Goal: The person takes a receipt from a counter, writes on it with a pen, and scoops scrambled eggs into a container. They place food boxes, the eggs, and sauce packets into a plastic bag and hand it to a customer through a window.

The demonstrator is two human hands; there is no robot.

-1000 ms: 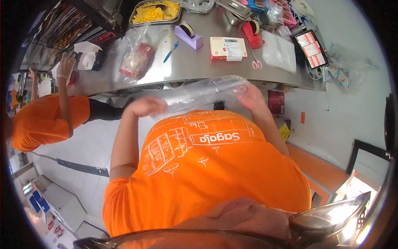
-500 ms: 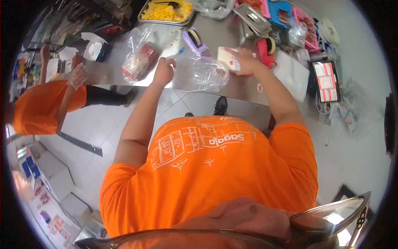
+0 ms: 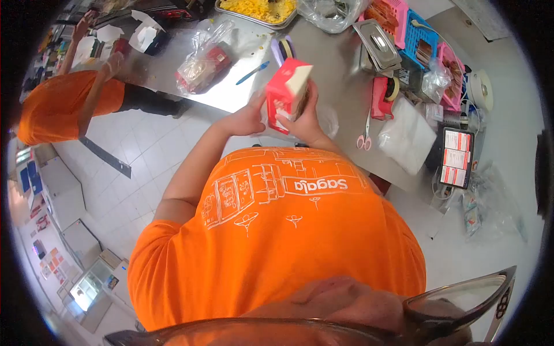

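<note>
My right hand (image 3: 306, 118) grips a red and white box (image 3: 280, 95), thumb on its near face and fingers on its right side. Against the box's left edge is my left hand (image 3: 245, 118), its fingers closed on the edge of a clear plastic bag (image 3: 329, 122). The bag spreads behind and below the box, partly hidden by it and by my right hand. A purple tape dispenser (image 3: 283, 51) stands just beyond the box, and a blue pen (image 3: 253, 73) lies to its left.
On the metal table (image 3: 340, 75) are a bagged red box (image 3: 205, 69), a tray of yellow food (image 3: 259, 11), scissors (image 3: 365, 135), a red tape dispenser (image 3: 384, 98), white sheets (image 3: 407, 135), lidded metal containers (image 3: 378, 46) and coloured baskets (image 3: 421, 40). A co-worker (image 3: 63, 106) stands at the left.
My right hand has lifted the box and brought it left, turning its red side into view. My left hand has moved right and nearer to my body. The pen and scissors now show more fully.
</note>
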